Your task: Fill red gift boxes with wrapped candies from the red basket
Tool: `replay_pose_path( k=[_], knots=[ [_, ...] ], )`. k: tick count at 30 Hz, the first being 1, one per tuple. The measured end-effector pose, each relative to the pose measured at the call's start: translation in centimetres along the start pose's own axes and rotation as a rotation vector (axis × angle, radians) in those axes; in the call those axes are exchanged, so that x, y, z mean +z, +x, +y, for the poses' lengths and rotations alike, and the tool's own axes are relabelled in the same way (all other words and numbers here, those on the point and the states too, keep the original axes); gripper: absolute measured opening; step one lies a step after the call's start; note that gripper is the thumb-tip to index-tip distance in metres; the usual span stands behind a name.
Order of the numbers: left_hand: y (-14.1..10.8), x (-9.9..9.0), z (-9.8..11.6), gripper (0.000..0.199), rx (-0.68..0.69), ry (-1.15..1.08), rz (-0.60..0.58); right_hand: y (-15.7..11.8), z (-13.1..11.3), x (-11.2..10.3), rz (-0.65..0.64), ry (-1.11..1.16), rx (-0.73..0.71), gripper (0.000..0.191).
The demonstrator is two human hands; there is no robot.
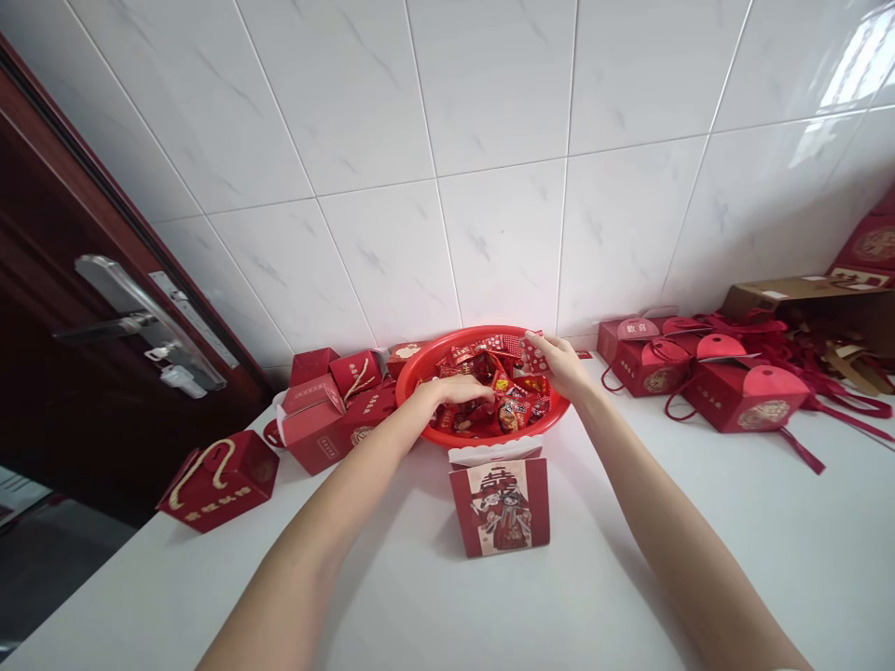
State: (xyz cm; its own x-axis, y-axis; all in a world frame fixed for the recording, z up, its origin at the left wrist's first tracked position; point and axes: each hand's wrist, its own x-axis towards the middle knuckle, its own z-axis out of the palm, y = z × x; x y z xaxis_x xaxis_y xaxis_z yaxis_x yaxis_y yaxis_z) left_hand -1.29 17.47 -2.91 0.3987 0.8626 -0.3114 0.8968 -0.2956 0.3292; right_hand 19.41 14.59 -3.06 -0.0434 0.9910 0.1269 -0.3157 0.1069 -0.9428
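Observation:
A red plastic basket (482, 439) holds many small wrapped snack packets (513, 414) in red and dark wrappers. My left hand (462, 391) reaches into it from the left, fingers curled down among the packets; what they hold, if anything, is hidden. At the basket's right rim, my right hand (559, 365) pinches a red packet with pale dots (535, 354). In front of the basket, between my forearms, stands a red gift box (501, 508) with a printed couple on its face. Its scalloped white top flap is raised.
Several red boxes (318, 424) cluster left of the basket, and a rope-handled box (222, 480) sits near the table's left edge. More ribboned boxes (745, 384) and an open cardboard carton (811, 298) with red ribbons are at right. A tiled wall (503, 242) backs the white table (392, 596).

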Motion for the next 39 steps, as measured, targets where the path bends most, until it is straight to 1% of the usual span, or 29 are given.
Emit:
replay_pose_path(
  k=[2,5,6,7,9,12,14,15,16,17,20,21,26,28,30,34,36,39],
  knots=[
    [0.5,0.2,-0.3,0.036,-0.007,-0.024,0.029,0.0,-0.1,0.0,0.009,0.004,0.008,0.043],
    [1.1,0.6,-0.5,0.028,0.015,-0.03,0.05,0.0,-0.1,0.0,0.012,0.008,0.011,0.04],
    [1.1,0.7,-0.5,0.029,0.029,-0.028,0.048,0.0,0.0,-0.1,0.01,0.008,0.008,0.04],
    [1.1,0.8,-0.4,0.034,0.041,-0.027,0.044,0.0,0.0,-0.1,0.006,0.007,0.002,0.04],
    [0.9,0.8,-0.2,0.053,0.05,-0.024,0.033,0.1,0.1,-0.2,-0.006,-0.004,-0.008,0.04],
    [0.7,0.7,0.0,0.078,0.031,-0.019,0.03,0.3,0.3,-0.3,-0.025,-0.015,-0.009,0.04],
    [0.7,0.7,0.0,0.087,0.01,-0.02,0.027,0.4,0.5,-0.3,-0.031,-0.005,-0.004,0.042],
    [0.8,0.6,-0.1,0.086,0.002,-0.023,0.021,0.4,0.5,-0.3,-0.03,0.004,-0.003,0.043],
    [0.8,0.6,-0.1,0.082,-0.007,-0.028,0.009,0.4,0.6,-0.3,-0.025,0.014,-0.004,0.044],
    [0.8,0.6,-0.2,0.072,-0.014,-0.034,-0.009,0.4,0.6,-0.3,-0.017,0.022,-0.005,0.045],
    [0.6,0.6,-0.3,0.031,-0.03,-0.071,-0.083,0.3,0.6,-0.1,0.002,0.03,-0.006,0.045],
    [0.4,0.6,-0.3,0.024,-0.032,-0.089,-0.103,0.3,0.5,-0.1,0.002,0.029,-0.003,0.044],
    [-0.5,0.1,-0.6,0.034,-0.003,-0.194,-0.153,0.2,0.3,0.1,0.025,0.043,0.017,0.037],
    [-0.7,-0.2,-0.9,0.035,0.022,-0.244,-0.145,0.1,0.1,0.1,0.037,0.048,0.024,0.034],
    [-0.8,-0.5,-1.3,0.037,0.05,-0.302,-0.076,0.1,0.0,0.2,0.043,0.05,0.028,0.032],
    [-1.3,-0.8,-1.8,0.047,0.097,-0.425,0.163,-0.1,-0.4,0.4,0.053,0.051,0.043,0.026],
    [-1.5,-0.8,-1.6,0.051,0.167,-0.492,0.26,-0.2,-0.5,0.5,0.06,0.05,0.052,0.024],
    [-1.7,-0.7,-1.0,0.049,0.304,-0.538,0.362,-0.3,-0.5,0.4,0.037,0.053,0.05,0.024]
  ],
)
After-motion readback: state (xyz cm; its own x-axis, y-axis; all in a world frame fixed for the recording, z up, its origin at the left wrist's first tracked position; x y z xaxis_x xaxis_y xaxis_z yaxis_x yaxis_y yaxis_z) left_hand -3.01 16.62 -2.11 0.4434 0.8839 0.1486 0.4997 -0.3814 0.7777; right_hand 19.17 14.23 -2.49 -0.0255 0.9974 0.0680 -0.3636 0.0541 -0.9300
